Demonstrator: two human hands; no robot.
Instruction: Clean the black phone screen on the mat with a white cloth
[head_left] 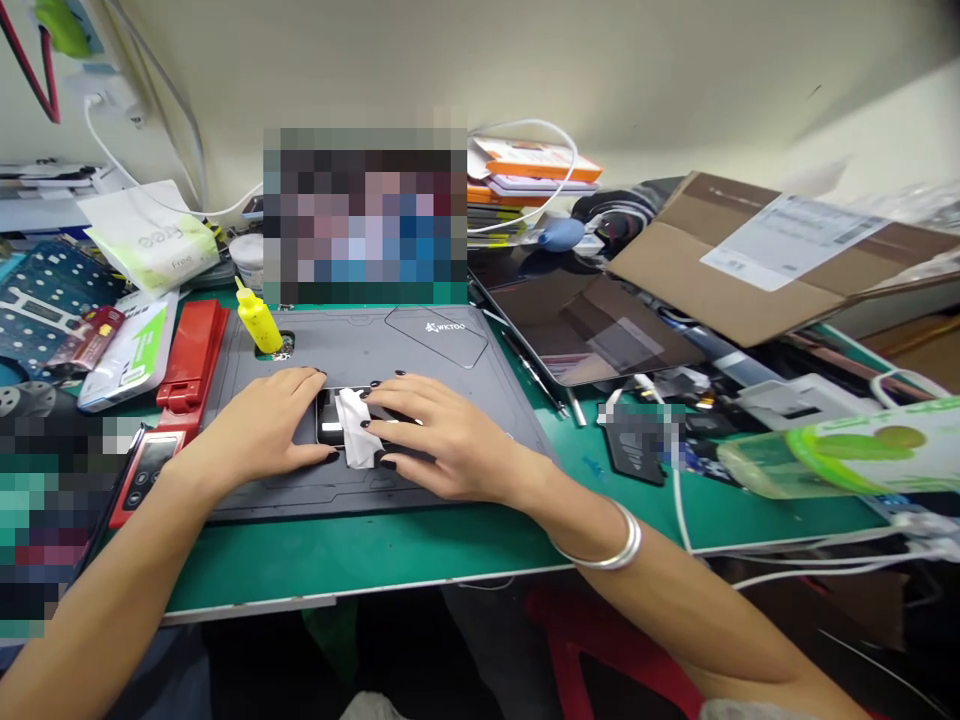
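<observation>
A black smartphone (328,434) lies flat, screen up, on the grey work mat (337,345). My left hand (259,425) holds the phone's left end between thumb and fingers. Under the fingertips of my right hand (450,438) is a crumpled white tissue (350,428), pressed on the screen. My right palm and fingers cover the phone's right end. Beyond my left hand, a yellow dropper bottle (259,318) stands tilted at the mat's upper left.
A red device with a display (157,455) borders the mat's left side. To the right lie a dark tablet (577,320), a screwdriver (534,370) and a green-and-clear plastic package (847,450). A cardboard box (675,245) and a tissue pack (154,240) stand farther back.
</observation>
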